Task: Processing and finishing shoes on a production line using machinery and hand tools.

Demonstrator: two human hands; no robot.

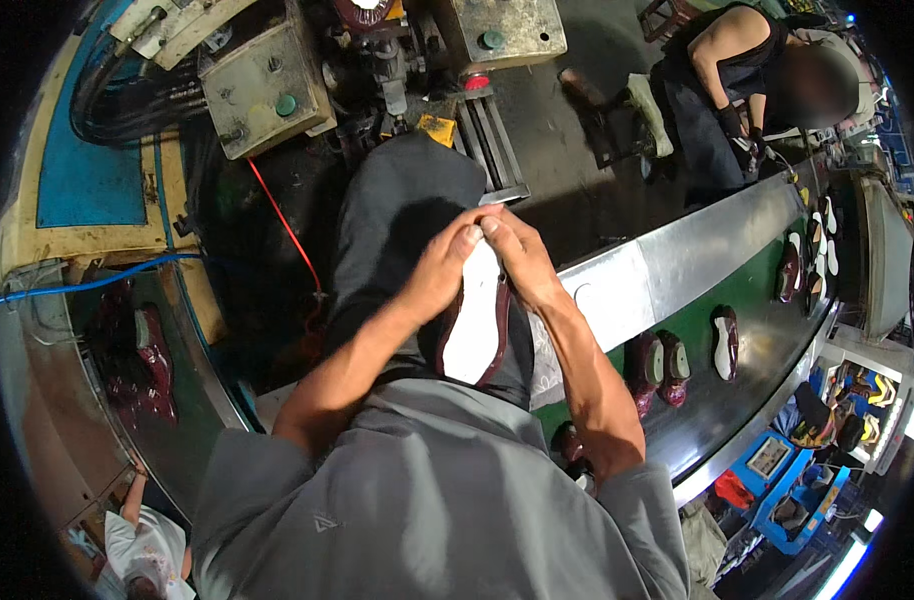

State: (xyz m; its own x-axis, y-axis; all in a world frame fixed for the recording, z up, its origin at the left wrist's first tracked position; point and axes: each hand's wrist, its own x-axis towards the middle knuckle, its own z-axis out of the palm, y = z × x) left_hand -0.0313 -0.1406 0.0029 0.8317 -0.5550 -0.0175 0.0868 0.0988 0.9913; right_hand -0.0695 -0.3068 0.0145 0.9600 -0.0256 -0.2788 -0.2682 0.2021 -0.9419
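Over my lap I hold a dark red shoe upper (476,335), its white insole side facing up. My left hand (445,262) grips one edge at the far, narrow end. My right hand (520,254) closes round the opposite edge there. Both thumbs press side by side on the white surface near that tip. The wider end points toward my body, with the red leather showing along its rim. My curled fingers are mostly hidden beneath the upper.
Machine boxes with green buttons (286,104) (492,40) stand ahead. To my right a green conveyor (692,330) with a metal edge carries several dark red shoes (725,343). More red shoes (154,355) lie at far left. One co-worker (727,80) sits ahead right, another (147,545) behind left.
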